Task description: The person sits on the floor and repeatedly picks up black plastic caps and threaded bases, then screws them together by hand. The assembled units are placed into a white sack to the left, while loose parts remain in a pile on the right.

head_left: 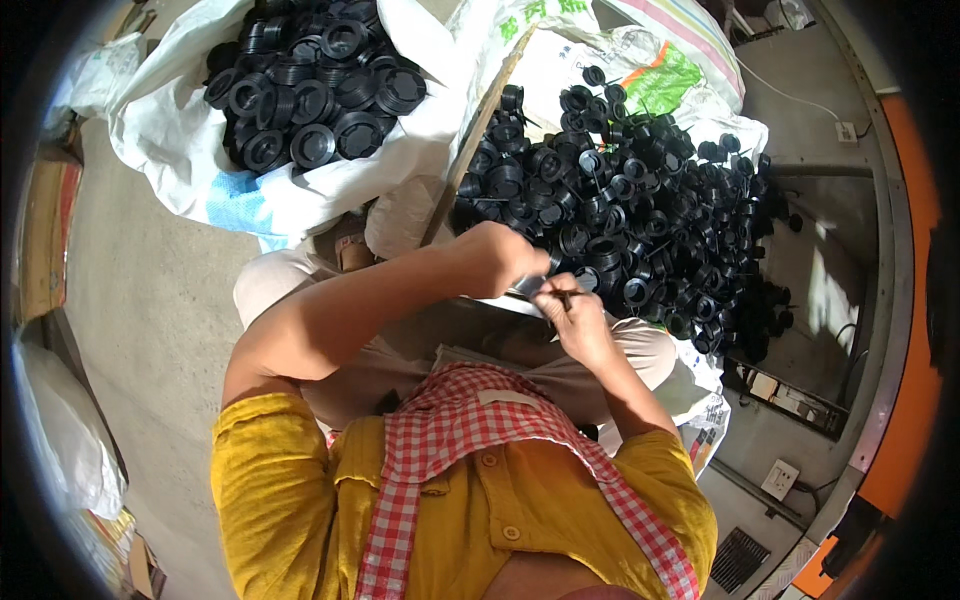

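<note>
My left hand is curled in a fist over my lap, its fingertips blurred and close to my other hand. What it grips, if anything, cannot be made out. A small greyish, blurred patch shows between the two hands. My right hand pinches a small dark plastic piece. Just beyond my hands lies a big heap of black plastic caps, many with thin stems or tails. Beyond my left arm, a white sack holds several black ring-shaped caps.
A wooden strip slants between the sack and the heap. Printed sacking lies behind and under the heap. To the right stand a grey metal frame with a wall socket and an orange panel. Cardboard stands at far left.
</note>
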`<state>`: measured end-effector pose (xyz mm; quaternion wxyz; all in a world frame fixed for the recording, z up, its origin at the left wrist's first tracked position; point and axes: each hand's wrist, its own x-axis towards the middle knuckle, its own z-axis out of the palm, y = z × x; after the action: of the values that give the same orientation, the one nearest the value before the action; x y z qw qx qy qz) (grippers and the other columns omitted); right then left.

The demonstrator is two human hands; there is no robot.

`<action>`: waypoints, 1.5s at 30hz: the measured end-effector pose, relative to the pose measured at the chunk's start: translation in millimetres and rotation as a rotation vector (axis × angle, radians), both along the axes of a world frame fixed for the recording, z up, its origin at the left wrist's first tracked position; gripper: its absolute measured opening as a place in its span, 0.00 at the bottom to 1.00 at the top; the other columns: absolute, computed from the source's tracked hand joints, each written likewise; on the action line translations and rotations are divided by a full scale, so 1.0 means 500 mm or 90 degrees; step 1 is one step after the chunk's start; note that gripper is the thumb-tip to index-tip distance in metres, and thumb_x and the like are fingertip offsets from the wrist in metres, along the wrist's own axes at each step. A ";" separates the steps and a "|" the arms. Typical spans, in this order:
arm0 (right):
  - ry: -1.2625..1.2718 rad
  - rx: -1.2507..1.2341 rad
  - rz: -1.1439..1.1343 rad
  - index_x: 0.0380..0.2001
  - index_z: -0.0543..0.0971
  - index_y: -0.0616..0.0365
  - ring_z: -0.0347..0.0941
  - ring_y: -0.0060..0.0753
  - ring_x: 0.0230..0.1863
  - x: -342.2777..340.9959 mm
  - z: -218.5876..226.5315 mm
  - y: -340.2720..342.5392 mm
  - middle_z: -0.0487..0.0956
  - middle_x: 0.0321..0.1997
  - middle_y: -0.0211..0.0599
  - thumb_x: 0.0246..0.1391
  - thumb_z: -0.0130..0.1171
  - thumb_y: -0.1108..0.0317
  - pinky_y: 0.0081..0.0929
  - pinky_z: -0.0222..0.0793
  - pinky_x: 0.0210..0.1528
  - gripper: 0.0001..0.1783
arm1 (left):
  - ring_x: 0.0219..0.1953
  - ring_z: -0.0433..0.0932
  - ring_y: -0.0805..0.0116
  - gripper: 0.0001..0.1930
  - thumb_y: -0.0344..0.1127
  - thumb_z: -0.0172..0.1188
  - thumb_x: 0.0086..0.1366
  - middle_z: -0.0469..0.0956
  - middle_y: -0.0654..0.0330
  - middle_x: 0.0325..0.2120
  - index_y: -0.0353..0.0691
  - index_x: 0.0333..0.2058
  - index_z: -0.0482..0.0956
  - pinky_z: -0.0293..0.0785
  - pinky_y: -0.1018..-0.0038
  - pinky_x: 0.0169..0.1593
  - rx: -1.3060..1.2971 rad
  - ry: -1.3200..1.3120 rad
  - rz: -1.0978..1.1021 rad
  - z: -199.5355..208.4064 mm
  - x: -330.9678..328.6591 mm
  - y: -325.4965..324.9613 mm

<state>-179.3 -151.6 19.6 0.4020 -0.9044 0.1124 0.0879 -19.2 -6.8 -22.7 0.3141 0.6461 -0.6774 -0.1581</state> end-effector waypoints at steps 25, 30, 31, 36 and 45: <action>-0.445 0.225 -0.509 0.40 0.76 0.62 0.70 0.23 0.33 0.126 -0.217 -0.115 0.77 0.38 0.36 0.49 0.45 0.89 0.20 0.69 0.40 0.18 | 0.39 0.71 0.58 0.15 0.30 0.56 0.52 0.69 0.57 0.31 0.47 0.41 0.75 0.61 0.52 0.48 0.069 -0.150 0.290 0.129 0.004 0.023; -0.155 -0.370 -0.371 0.49 0.75 0.59 0.72 0.55 0.46 0.075 -0.251 -0.292 0.78 0.41 0.52 0.55 0.53 0.71 0.39 0.68 0.50 0.17 | 0.56 0.60 0.46 0.30 0.38 0.69 0.44 0.65 0.49 0.51 0.49 0.49 0.73 0.56 0.42 0.53 -0.065 -0.464 0.806 0.163 0.158 0.079; -0.096 -0.351 -0.331 0.50 0.74 0.58 0.72 0.56 0.44 0.061 -0.285 -0.325 0.78 0.40 0.53 0.56 0.52 0.68 0.40 0.68 0.49 0.18 | 0.60 0.54 0.39 0.36 0.41 0.72 0.43 0.57 0.45 0.58 0.50 0.53 0.70 0.55 0.39 0.53 -0.021 -0.470 0.827 0.161 0.172 0.078; 0.134 -0.216 -0.098 0.42 0.74 0.57 0.74 0.46 0.37 0.047 -0.267 -0.360 0.78 0.34 0.47 0.57 0.53 0.68 0.32 0.67 0.43 0.10 | 0.59 0.59 0.34 0.38 0.47 0.73 0.43 0.57 0.38 0.60 0.44 0.54 0.72 0.64 0.46 0.55 -0.013 -0.314 0.607 0.123 0.127 0.026; -0.315 -0.090 -0.381 0.36 0.72 0.62 0.71 0.37 0.33 0.066 -0.088 -0.073 0.74 0.32 0.43 0.56 0.52 0.76 0.27 0.68 0.38 0.05 | 0.44 0.78 0.54 0.40 0.51 0.65 0.56 0.74 0.40 0.44 0.24 0.56 0.61 0.77 0.67 0.40 0.066 0.628 0.295 0.004 -0.012 -0.053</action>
<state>-146.1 -188.2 -24.5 0.3613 -0.8511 0.2770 -0.2616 -25.0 -33.3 -20.5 0.5890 0.6420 -0.2812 -0.4022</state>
